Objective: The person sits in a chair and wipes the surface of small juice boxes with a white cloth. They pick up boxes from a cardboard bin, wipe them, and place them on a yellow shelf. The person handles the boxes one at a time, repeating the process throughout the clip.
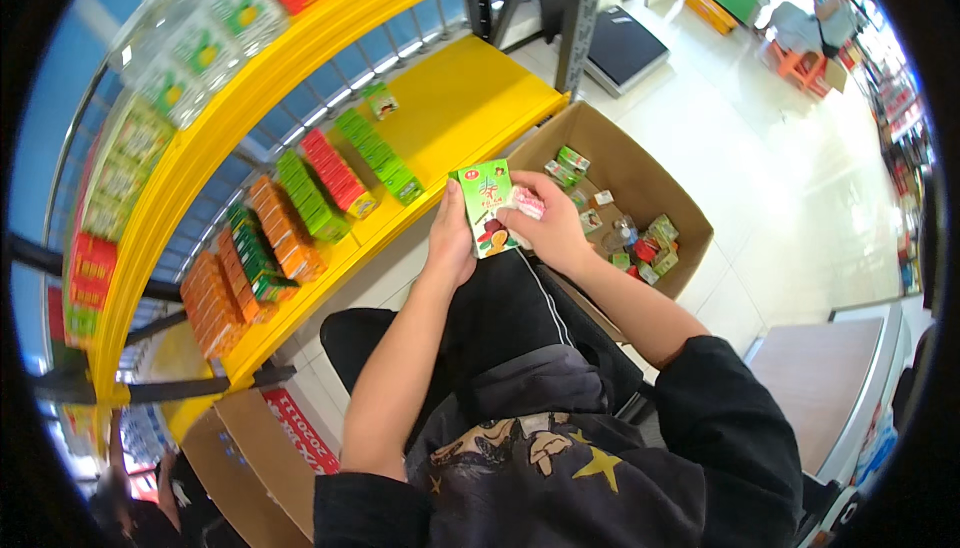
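Note:
Both my hands are on a green and white drink carton (486,206) with printed fruit, raised over my lap. My left hand (451,236) grips its left side. A crumpled white and pink cloth (527,204) sits in my right hand (553,225), whose thumb presses on the carton's front. To the left, a yellow shelf (457,90) bears rows of small cartons: a green row (379,154), a red row (337,173), another green row (309,195) and an orange row (285,229). One small carton (381,100) stands apart at the shelf's back.
At my right, an open cardboard box (686,203) holds several loose cartons and a clear bottle. Bottled drinks (217,30) fill the upper shelf. Behind stand a platform scale (626,49) and a seated person (832,15). Another cardboard box (259,458) and another person (142,510) are lower left.

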Motion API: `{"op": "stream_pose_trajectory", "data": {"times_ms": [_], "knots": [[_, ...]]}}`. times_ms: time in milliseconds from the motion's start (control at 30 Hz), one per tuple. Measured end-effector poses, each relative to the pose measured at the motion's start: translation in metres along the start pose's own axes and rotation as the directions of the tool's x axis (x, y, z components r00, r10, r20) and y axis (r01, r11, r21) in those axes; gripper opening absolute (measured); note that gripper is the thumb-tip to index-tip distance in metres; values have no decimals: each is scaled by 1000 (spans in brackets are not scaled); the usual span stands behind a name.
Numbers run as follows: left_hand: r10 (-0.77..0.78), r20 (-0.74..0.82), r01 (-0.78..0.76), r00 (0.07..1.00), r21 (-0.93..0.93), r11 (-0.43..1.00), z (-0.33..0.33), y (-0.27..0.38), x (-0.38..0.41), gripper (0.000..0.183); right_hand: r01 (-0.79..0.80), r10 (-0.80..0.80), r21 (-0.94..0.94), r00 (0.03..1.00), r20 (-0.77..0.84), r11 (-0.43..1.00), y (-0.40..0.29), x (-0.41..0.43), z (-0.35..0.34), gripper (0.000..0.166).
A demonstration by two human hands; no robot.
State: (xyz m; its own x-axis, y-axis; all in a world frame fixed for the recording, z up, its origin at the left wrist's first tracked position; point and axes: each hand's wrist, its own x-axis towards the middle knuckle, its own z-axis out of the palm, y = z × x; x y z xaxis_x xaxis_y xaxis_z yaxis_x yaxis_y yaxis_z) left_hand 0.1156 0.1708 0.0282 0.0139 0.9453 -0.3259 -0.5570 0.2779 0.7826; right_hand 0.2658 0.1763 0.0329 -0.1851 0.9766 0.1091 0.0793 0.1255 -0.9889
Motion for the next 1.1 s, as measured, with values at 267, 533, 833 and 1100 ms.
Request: {"op": "stream_pose_trajectory", "data": {"times_ms": [267, 533, 833, 1100], "knots": [[87, -193, -81, 977, 41, 996, -53, 11, -109, 43, 40, -66, 71, 909, 413, 997, 1, -51, 58, 57], [41, -219, -65, 975, -103, 993, -109, -4, -148, 53, -87, 22, 110, 872, 489, 990, 11, -64, 110, 61], [-35, -151, 29, 988, -37, 999, -118, -8, -172, 46, -155, 53, 134, 824, 564, 979, 9, -82, 106, 49], [-58, -163, 5, 985, -313, 950, -105, -9, -156, 53, -497, 272, 228, 741, 614, 837, -13, -66, 94, 51]]}}
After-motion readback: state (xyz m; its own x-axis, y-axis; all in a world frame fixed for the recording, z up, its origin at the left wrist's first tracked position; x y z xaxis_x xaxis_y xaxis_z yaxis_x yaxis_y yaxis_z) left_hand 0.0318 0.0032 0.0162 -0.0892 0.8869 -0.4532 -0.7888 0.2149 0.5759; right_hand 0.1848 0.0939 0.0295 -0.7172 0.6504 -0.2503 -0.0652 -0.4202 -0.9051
